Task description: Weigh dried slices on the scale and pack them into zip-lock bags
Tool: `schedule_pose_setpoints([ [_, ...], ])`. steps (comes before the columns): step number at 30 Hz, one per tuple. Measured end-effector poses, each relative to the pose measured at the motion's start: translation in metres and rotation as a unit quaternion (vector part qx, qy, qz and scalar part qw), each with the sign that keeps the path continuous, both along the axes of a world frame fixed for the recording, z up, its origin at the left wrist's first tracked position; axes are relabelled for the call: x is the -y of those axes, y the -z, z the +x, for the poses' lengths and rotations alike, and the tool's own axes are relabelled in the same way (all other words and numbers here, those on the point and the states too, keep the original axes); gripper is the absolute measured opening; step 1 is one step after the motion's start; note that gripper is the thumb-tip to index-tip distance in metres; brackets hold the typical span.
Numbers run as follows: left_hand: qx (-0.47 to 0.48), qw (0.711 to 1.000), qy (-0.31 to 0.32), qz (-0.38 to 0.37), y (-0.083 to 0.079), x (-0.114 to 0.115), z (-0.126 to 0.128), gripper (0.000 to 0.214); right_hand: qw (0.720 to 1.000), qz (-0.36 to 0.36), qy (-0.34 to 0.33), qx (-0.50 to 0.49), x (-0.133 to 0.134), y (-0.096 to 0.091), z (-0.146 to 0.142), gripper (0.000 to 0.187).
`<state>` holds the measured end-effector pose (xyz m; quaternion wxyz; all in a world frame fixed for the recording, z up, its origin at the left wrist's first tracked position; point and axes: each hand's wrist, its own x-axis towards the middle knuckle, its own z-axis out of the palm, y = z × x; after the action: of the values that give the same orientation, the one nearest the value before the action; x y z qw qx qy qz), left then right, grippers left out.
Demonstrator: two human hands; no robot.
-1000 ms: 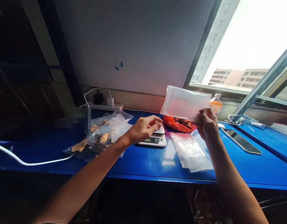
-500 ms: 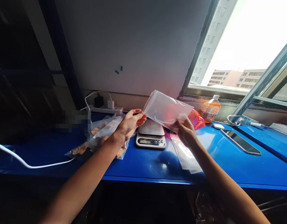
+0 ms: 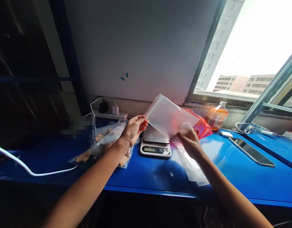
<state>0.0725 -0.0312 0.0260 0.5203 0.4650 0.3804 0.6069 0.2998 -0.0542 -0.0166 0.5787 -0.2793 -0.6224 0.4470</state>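
I hold an empty clear zip bag [image 3: 168,120] above a small kitchen scale [image 3: 155,143] on the blue bench [image 3: 148,172]. My left hand [image 3: 133,129] pinches the bag's left edge. My right hand [image 3: 190,139] grips its lower right corner, the fingers partly behind the plastic. Behind the bag lies a red plastic bag [image 3: 202,126] with dark contents. Under my right wrist lies a flat stack of empty clear bags [image 3: 192,166].
Several filled clear bags [image 3: 105,142] with brown pieces lie left of the scale. An orange drink bottle [image 3: 216,116] stands by the window sill. A phone [image 3: 252,152] lies at the right. A white cable [image 3: 29,169] crosses the bench's left end, near a charger [image 3: 115,109].
My right hand brought the clear bag down and left from near the window to above the scale. My left hand rose from the scale and took the bag's left edge.
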Motion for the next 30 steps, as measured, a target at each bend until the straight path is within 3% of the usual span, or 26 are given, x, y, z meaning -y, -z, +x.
schedule_pose_setpoints([
  [5, -0.059, 0.997, -0.02, 0.055, 0.002, -0.001, -0.006, 0.017, 0.995, -0.046, -0.086, 0.03, 0.006, -0.013, 0.012, 0.058],
  [8, -0.18, 0.979, 0.011, 0.097, 0.002, 0.004, -0.007, 0.022, 0.996, -0.039, -0.079, -0.013, 0.005, -0.023, 0.028, 0.069],
  [14, -0.433, 0.877, 0.049, 0.205, 0.007, 0.015, 0.004, 0.01, 0.994, 0.018, 0.054, 0.091, -0.001, -0.018, 0.028, 0.037],
  [18, -0.491, 0.823, 0.063, 0.277, 0.016, 0.021, 0.016, 0.014, 0.944, 0.141, 0.106, 0.277, 0.004, -0.008, 0.005, 0.039],
  [20, -0.489, 0.816, 0.07, 0.3, 0.022, 0.024, 0.021, 0.015, 0.907, 0.183, 0.1, 0.366, 0.007, -0.005, -0.005, 0.032],
  [22, -0.474, 0.819, 0.069, 0.316, 0.028, 0.026, 0.027, 0.015, 0.891, 0.197, 0.079, 0.402, 0.008, -0.002, -0.01, 0.021],
  [26, -0.454, 0.825, 0.064, 0.329, 0.034, 0.029, 0.033, 0.017, 0.916, 0.199, 0.058, 0.345, 0.004, 0.002, -0.012, 0.011],
  [30, -0.453, 0.832, 0.053, 0.316, 0.035, 0.03, 0.034, 0.018, 0.93, 0.182, 0.083, 0.307, 0.003, 0.004, -0.015, 0.01],
])
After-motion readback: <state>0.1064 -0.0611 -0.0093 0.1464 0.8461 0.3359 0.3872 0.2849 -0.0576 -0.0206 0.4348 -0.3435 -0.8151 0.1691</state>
